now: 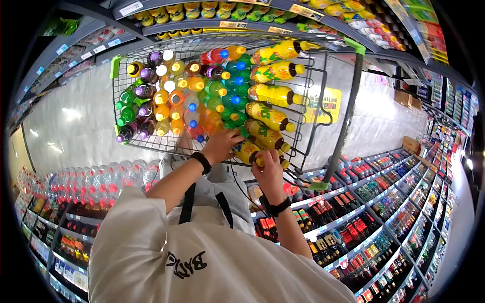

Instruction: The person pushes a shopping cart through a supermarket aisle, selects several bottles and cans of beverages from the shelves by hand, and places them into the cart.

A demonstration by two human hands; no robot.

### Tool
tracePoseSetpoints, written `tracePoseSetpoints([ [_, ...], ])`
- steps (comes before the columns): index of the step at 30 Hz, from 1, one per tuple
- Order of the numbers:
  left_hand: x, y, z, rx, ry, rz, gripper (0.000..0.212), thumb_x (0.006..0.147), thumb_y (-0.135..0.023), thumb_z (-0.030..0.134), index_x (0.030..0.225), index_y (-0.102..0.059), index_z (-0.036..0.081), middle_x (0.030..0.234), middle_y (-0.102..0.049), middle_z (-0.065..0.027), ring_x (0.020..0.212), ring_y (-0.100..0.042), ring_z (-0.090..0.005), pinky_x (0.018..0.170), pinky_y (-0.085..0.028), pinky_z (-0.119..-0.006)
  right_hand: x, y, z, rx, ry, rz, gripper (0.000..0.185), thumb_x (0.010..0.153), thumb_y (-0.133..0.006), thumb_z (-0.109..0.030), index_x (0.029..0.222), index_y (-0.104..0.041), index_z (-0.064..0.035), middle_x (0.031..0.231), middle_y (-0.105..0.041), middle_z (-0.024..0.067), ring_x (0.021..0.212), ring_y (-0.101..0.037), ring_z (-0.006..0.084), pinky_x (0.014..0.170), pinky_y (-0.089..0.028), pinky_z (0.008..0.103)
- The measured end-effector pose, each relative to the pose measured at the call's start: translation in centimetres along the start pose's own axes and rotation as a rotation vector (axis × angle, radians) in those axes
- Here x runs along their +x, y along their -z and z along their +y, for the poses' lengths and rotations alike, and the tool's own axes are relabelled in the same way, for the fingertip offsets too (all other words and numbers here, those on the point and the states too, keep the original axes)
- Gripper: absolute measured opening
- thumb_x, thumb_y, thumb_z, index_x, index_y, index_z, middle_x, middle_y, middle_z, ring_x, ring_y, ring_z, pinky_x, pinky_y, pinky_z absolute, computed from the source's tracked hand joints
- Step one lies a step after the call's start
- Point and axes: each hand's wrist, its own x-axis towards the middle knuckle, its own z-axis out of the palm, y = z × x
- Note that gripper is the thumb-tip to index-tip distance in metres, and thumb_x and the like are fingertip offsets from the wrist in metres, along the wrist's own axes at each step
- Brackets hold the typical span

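Before me is a wire shopping cart (pixel 314 108) filled with drink bottles. My left hand (pixel 224 144) grips the body of a yellow-labelled plastic bottle (pixel 245 152) at the cart's near side. My right hand (pixel 268 166) is at that bottle's neck, its fingers around the yellow cap. The bottle lies tilted, cap toward me and to the right. Beyond it, several matching yellow bottles (pixel 271 94) lie in a column, caps pointing right. Left of these, green bottles (pixel 237 81) lie partly beneath their bases. My fingers hide part of the held bottle.
Upright orange-drink bottles (pixel 176 113) and purple-capped dark bottles (pixel 146 91) fill the cart's left half. The cart handle (pixel 343 113) is at right. Bottle shelves (pixel 341 212) run along my right; large clear bottles (pixel 110 180) stand at left. Another stocked shelf (pixel 212 26) borders the far side.
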Motion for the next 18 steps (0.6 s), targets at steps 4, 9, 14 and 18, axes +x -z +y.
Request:
tracePoseSetpoints([
  [4,0.6,-2.7,1.0,0.018,0.137,0.007,0.066,0.072,-0.078,0.022,0.131,-0.051,0.017,0.126,-0.051,-0.0138,0.117,-0.052,-0.0332,0.093,-0.048,-0.043,-0.4,-0.4,3.7,-0.078,0.036,0.045,0.026,0.075,-0.065,-0.002,0.100,-0.056,-0.0064,0.103,-0.054,0.0159,0.088,-0.060,0.0392,0.067,-0.053,0.0435],
  [9,0.7,-4.1,-0.4,-0.112,0.135,-0.059,0.073,0.073,-0.074,0.021,0.139,-0.045,0.012,0.144,-0.038,-0.0218,0.128,-0.044,-0.0382,0.102,-0.043,-0.044,-0.8,0.0,5.2,-0.222,0.031,0.005,0.026,0.076,-0.067,-0.008,0.099,-0.056,-0.0105,0.100,-0.055,0.0131,0.084,-0.061,0.0370,0.065,-0.052,0.0444],
  [14,0.3,-5.0,-0.4,-0.165,0.159,-0.070,0.075,0.074,-0.071,0.019,0.142,-0.041,0.010,0.150,-0.032,-0.0221,0.135,-0.036,-0.0384,0.108,-0.038,-0.042,-1.0,0.4,5.8,-0.244,0.091,-0.032,0.028,0.077,-0.069,-0.011,0.102,-0.055,-0.0122,0.100,-0.056,0.0115,0.083,-0.062,0.0358,0.064,-0.052,0.0435],
  [18,0.6,-5.0,-0.6,-0.144,0.187,-0.045,0.071,0.077,-0.069,0.023,0.142,-0.041,0.010,0.150,-0.031,-0.0206,0.135,-0.036,-0.0372,0.107,-0.039,-0.042,-0.3,1.0,6.3,-0.220,0.117,-0.075,0.031,0.078,-0.069,-0.012,0.106,-0.054,-0.0134,0.099,-0.057,0.0125,0.082,-0.062,0.0365,0.064,-0.052,0.0435],
])
